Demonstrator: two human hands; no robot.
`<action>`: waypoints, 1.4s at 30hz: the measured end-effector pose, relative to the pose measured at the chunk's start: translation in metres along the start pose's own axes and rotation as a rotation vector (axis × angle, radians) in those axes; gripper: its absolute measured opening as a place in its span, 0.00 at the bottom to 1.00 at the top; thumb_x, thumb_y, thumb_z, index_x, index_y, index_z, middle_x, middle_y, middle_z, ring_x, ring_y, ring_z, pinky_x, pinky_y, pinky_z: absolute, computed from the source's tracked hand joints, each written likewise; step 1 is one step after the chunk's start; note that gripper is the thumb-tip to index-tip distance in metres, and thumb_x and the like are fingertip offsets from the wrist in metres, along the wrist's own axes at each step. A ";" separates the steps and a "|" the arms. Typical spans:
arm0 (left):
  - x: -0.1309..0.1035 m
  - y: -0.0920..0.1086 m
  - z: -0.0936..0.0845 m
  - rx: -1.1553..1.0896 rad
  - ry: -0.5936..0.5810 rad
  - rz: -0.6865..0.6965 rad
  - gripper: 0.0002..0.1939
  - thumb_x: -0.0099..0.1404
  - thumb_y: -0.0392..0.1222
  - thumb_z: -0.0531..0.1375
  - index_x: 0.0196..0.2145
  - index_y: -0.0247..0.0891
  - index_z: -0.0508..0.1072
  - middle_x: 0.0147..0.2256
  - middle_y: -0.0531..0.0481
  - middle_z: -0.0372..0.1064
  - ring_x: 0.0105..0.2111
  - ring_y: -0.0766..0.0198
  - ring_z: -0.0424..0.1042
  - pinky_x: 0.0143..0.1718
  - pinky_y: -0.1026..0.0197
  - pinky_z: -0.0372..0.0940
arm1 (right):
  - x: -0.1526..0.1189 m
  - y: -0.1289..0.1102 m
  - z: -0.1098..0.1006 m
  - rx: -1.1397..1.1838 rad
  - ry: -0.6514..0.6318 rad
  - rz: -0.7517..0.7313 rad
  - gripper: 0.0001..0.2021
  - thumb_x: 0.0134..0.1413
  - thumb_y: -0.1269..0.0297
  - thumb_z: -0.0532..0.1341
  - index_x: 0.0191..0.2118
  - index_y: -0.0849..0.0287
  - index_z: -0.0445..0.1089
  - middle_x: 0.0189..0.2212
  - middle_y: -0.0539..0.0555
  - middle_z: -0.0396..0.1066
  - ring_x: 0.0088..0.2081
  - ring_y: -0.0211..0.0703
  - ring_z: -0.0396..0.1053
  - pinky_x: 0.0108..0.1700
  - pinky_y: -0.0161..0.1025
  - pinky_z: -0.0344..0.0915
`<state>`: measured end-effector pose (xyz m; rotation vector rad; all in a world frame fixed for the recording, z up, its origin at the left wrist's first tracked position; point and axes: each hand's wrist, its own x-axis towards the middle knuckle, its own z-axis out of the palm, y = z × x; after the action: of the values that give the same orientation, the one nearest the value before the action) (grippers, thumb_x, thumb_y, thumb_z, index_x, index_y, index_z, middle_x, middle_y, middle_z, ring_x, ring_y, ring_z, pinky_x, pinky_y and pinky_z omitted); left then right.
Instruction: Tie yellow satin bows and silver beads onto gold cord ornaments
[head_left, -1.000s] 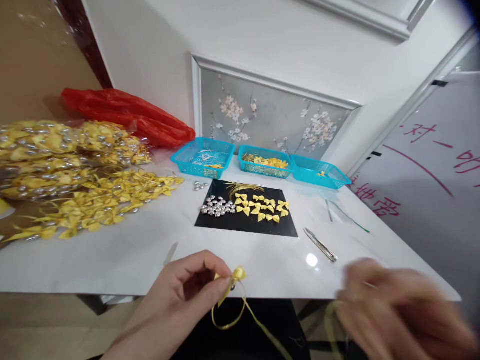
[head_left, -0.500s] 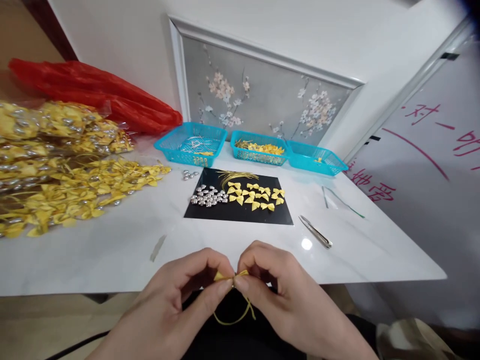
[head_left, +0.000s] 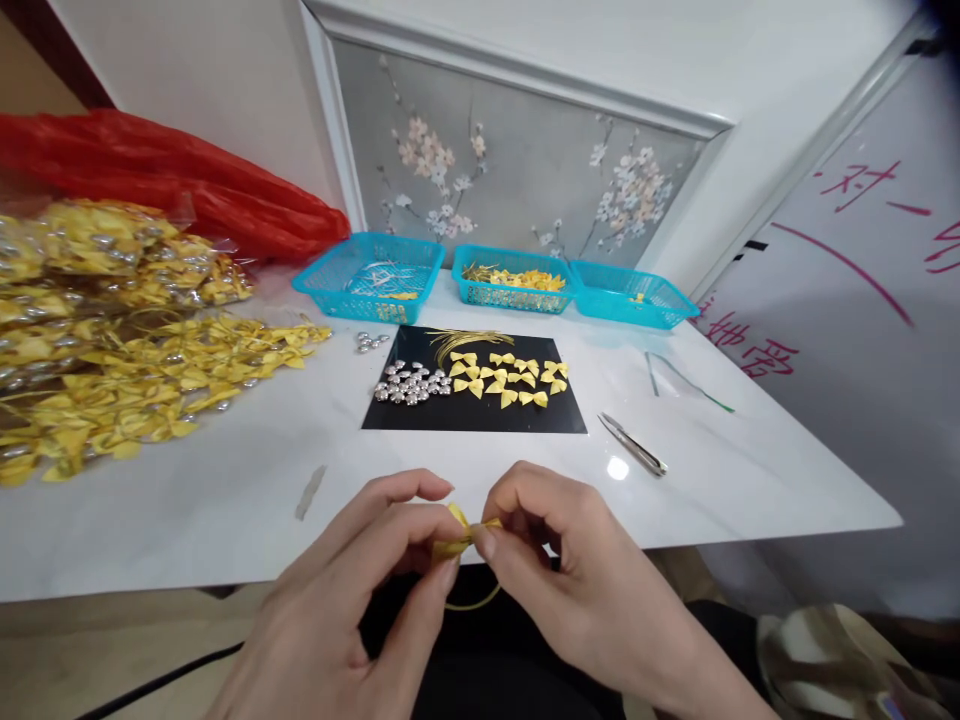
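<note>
Just past the table's front edge, my two hands meet at a small yellow ribbon bow (head_left: 451,547). My right hand (head_left: 559,560) pinches the bow near its middle between thumb and forefinger. The thumb and forefinger of my left hand (head_left: 360,590) close on the bow's left loop. A thin yellow cord (head_left: 474,604) hangs in a curve beneath the bow. Beyond the hands lies a black mat (head_left: 480,418) bearing several yellow bows (head_left: 523,378), silvery beads (head_left: 412,385) and a bundle of yellow cords (head_left: 472,342).
Thread snips (head_left: 634,445) lie right of the mat. Three blue baskets (head_left: 367,275) stand along the wall, the middle one holding yellow pieces. Many yellow bow-and-bead strands (head_left: 150,380) cover the left side, with red fabric (head_left: 187,180) behind. A whiteboard (head_left: 847,400) stands at right.
My left fingers have shifted and lifted apart somewhat, showing more of the bow. Both hands sit slightly higher in view. The cord's loose end no longer shows. The camera view has shifted slightly.
</note>
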<state>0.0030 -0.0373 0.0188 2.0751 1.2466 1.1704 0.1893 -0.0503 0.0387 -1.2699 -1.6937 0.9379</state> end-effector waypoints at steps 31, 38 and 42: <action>0.028 -0.005 -0.003 -0.361 -0.413 -0.411 0.11 0.65 0.53 0.62 0.29 0.45 0.75 0.28 0.54 0.72 0.30 0.62 0.71 0.31 0.65 0.66 | 0.004 0.004 -0.009 -0.074 -0.030 -0.062 0.08 0.61 0.76 0.59 0.31 0.59 0.65 0.29 0.46 0.64 0.30 0.32 0.62 0.31 0.31 0.57; 0.029 -0.009 0.002 -0.384 -0.336 -0.425 0.06 0.60 0.49 0.65 0.31 0.46 0.79 0.29 0.53 0.76 0.30 0.62 0.74 0.31 0.65 0.69 | 0.007 0.009 -0.007 -0.055 -0.018 -0.043 0.07 0.62 0.73 0.60 0.31 0.58 0.66 0.29 0.46 0.66 0.30 0.32 0.63 0.31 0.31 0.58; 0.026 -0.005 0.003 -0.286 -0.233 -0.278 0.05 0.62 0.45 0.64 0.29 0.50 0.80 0.30 0.56 0.78 0.30 0.63 0.77 0.30 0.69 0.71 | 0.008 0.010 -0.008 -0.016 -0.034 0.016 0.07 0.63 0.69 0.59 0.31 0.58 0.67 0.28 0.45 0.65 0.27 0.32 0.61 0.28 0.32 0.56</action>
<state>0.0090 -0.0119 0.0256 1.7096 1.1389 0.8941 0.1988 -0.0395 0.0346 -1.2861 -1.7222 0.9624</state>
